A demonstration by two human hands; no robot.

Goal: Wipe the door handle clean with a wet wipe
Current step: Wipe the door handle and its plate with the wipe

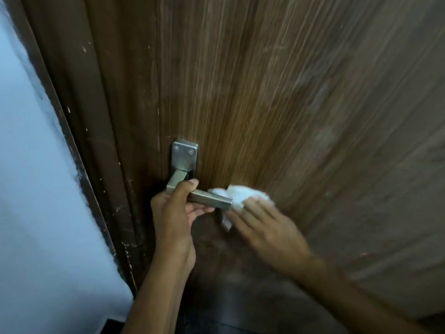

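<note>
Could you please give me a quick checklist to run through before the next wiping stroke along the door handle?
1. Left hand steadies the door handle near its pivot: ok.
2. Right hand holds the wet wipe: ok.
3. Wipe touches the handle's free end: ok.
4. Lever under the left hand's fingers reachable for wiping: not ok, covered.
5. Backplate already wiped: cannot tell.
6. Wipe still damp: cannot tell.

One head-worn view looks forward and down, close to a wooden door (265,92); its handle (207,197) sits just below centre, toward seven o'clock.
</note>
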